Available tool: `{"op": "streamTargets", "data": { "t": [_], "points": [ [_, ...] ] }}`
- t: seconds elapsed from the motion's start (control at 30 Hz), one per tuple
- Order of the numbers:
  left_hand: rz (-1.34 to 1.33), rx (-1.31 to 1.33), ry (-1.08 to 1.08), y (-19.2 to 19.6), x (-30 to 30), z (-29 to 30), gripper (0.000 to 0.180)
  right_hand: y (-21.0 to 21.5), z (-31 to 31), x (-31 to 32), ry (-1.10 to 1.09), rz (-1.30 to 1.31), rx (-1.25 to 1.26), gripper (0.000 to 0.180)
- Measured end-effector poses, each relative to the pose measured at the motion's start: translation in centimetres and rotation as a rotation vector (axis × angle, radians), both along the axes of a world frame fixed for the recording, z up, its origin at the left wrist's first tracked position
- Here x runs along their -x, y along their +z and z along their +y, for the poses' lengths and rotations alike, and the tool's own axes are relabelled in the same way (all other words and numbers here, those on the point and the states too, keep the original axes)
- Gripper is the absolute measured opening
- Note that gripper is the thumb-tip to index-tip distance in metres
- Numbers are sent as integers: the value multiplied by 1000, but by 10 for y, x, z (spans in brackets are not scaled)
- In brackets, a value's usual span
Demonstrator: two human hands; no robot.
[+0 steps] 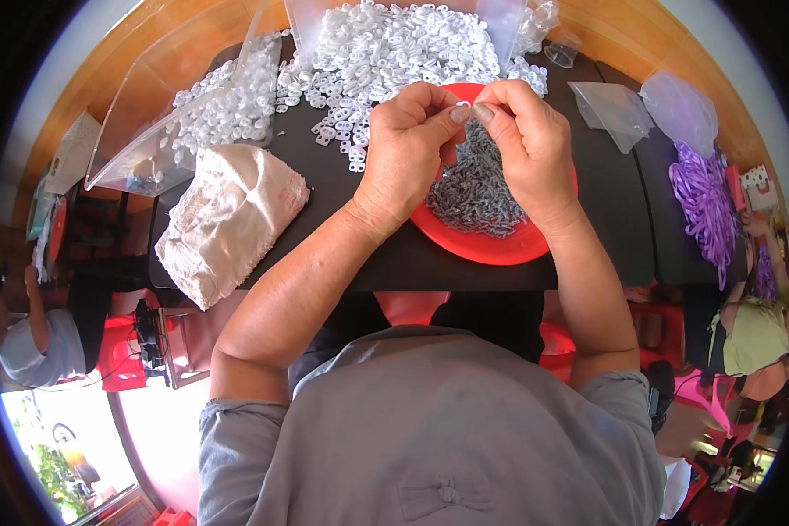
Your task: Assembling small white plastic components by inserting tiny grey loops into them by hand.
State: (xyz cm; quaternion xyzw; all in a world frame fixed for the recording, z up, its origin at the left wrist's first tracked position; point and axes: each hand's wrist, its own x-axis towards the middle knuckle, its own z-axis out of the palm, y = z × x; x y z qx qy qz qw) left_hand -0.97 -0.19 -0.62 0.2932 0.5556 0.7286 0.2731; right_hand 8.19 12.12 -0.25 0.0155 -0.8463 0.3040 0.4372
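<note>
Left hand and right hand found raised together above the red plate, thumbs and forefingers meeting at a small white plastic piece pinched between the two hands. Both hands closed on that piece; remaining fingers curled in. Whether a second part was held with it could not be told.

Red plate set on the black table, directly beneath the hands, filled with a heap of small grey metal parts. Beyond the hands, a large pile of loose white plastic pieces spread over the far side of the table, some lying inside a clear plastic tray tilted at the far left. Crumpled whitish cloth sack lying on the table, left of the left forearm, near the tray. Clear plastic bags at the far right, with a bundle of purple straps just past them. Other persons seated at both edges of the view, well apart from the table.
</note>
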Motion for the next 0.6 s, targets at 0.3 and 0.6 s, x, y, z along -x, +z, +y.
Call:
{"op": "streamTargets", "data": {
  "t": [0.3,0.6],
  "points": [
    [44,-38,19,-1,-4,0,11,-6,-4,8,20,41,29,2],
    [-117,-60,16,-3,-2,5,12,12,16,-2,70,-179,749,11]
  ]
}}
